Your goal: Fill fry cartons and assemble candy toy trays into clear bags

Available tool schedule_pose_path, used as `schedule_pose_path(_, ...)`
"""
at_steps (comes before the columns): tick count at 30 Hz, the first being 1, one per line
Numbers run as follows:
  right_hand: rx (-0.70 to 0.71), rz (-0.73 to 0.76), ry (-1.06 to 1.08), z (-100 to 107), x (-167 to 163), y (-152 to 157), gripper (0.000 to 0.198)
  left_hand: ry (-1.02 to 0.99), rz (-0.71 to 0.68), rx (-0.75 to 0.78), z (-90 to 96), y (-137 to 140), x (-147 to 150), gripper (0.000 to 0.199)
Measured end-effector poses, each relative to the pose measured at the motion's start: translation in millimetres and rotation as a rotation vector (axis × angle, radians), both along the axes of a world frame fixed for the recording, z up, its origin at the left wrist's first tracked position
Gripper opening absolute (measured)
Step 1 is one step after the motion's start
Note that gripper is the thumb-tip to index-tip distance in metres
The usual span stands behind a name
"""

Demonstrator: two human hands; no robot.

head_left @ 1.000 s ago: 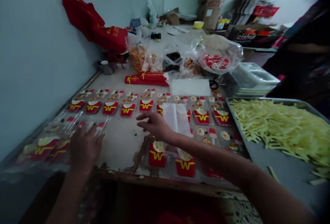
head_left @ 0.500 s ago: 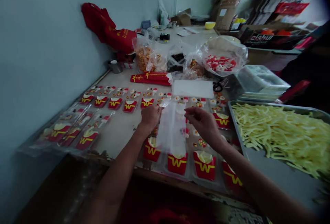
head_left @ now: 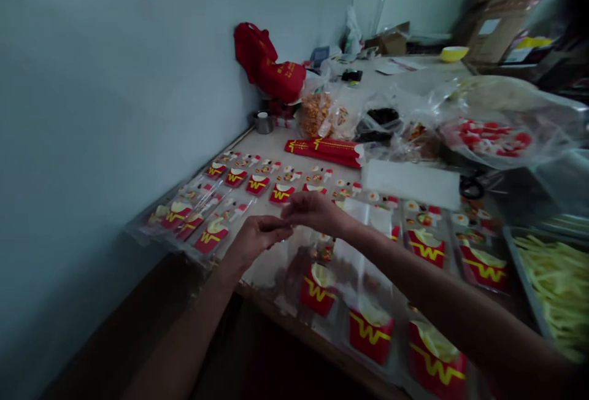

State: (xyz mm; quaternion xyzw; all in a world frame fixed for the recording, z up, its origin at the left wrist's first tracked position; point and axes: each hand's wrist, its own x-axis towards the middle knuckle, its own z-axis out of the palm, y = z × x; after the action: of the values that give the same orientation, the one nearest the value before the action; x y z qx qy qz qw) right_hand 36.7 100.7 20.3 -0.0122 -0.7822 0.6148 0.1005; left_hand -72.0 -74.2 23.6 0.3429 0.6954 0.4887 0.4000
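Note:
My left hand point(head_left: 255, 239) and my right hand point(head_left: 317, 213) meet above the table, fingertips pinched close together. Whatever lies between them is too small or too clear to make out. Just right of them, a translucent whitish sheet point(head_left: 361, 250) lies over clear packs with red fries boxes marked by a yellow zigzag. One such pack point(head_left: 318, 289) is below my hands near the table's front edge, and another point(head_left: 281, 192) sits just beyond them. Small toy-like food pieces show inside the packs.
Stacked packs point(head_left: 209, 234) lie at the table's left edge. Beyond are flat red cartons point(head_left: 324, 150), a white sheet stack point(head_left: 411, 182), black scissors point(head_left: 472, 186) and bags of small pieces point(head_left: 492, 136). A metal tray point(head_left: 524, 277) of pale fries stands on the right.
The view has swung left, so the table's things sit further right. My hands have left the whitish sheet, which now lies on the packs, and have come together to its left.

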Motion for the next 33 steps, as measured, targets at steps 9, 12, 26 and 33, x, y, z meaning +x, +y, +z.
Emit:
schedule_pose_path(9, 1.193, 0.171, -0.113, -34, -119, 83, 0.082, -0.243, 0.316, -0.193, -47.2, -30, -89, 0.032)
schedule_pose_path(12, 1.302, 0.346, -0.111, -40, -147, 92, 0.085, -0.260, 0.389, -0.212, -54.6, -32, -89, 0.037)
schedule_pose_path(26, 1.224, 0.601, -0.181, -51, -168, 109, 0.095, -0.365, 0.425, -0.239, -65.7, -47, -73, 0.039)
schedule_pose_path(33, 1.235, 0.586, -0.077, -64, -161, 109, 0.104, -0.364, 0.603, -0.258, -60.2, -52, -60, 0.044)
